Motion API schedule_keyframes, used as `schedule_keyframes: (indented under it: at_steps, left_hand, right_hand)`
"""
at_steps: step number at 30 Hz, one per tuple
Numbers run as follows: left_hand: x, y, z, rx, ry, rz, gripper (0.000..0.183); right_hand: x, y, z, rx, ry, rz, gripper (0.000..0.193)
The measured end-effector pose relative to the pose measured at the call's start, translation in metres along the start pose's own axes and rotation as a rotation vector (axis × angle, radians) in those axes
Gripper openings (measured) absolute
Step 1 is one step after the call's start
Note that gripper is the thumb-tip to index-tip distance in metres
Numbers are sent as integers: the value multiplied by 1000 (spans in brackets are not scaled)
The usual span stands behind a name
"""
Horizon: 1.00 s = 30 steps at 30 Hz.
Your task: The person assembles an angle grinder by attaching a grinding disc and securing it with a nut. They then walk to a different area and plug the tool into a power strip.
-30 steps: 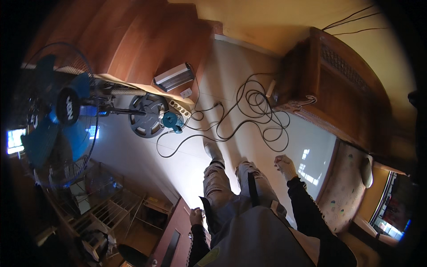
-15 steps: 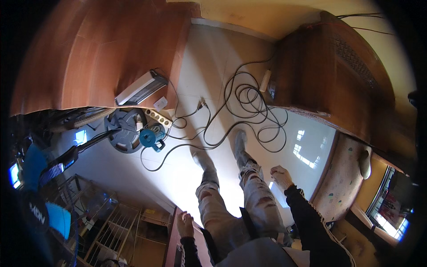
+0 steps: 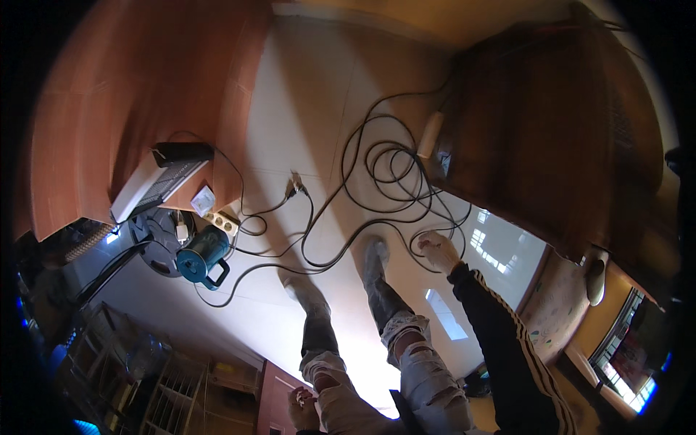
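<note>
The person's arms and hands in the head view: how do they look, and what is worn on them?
Both hands are bare, without gloves. The right hand comes out of a long black sleeve with thin white stripes running along it. Of the left hand only a small part shows at the lower edge; its sleeve is barely visible.

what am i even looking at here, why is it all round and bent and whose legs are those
This is one picture from a wide fisheye camera worn on a person's head, looking down, so straight edges bend toward the rim. The legs in torn grey jeans are the wearer's own, standing on a pale tiled floor. The right hand, in a black striped sleeve, reaches out over a tangle of black cables; whether it grips one I cannot tell. The left hand sits low by the hip, holding nothing I can make out. On the floor to the left lie a blue electric kettle, a white power strip and a round dark fan base. A dark wooden cabinet stands on the right.
</note>
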<state>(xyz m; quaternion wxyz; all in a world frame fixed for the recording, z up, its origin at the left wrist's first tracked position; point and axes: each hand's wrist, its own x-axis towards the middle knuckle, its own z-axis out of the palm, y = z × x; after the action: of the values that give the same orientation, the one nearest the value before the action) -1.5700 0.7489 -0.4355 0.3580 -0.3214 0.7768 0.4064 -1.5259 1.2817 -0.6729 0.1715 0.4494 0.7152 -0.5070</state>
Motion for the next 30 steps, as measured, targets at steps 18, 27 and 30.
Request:
schedule_keyframes:
  at_steps: [18,27,30]
  left_hand:
    - [17,3,33,150,69,-130,35]
    - [26,-48,0,256,141,-163,37]
    - [23,-56,-4,371,128,-162,36]
  right_hand:
    - [204,-13,52,-211,9,-4,25]
    - [183,-3,-2,-311,90,-8,23]
    - [168,17,-7,-292,113,28,19]
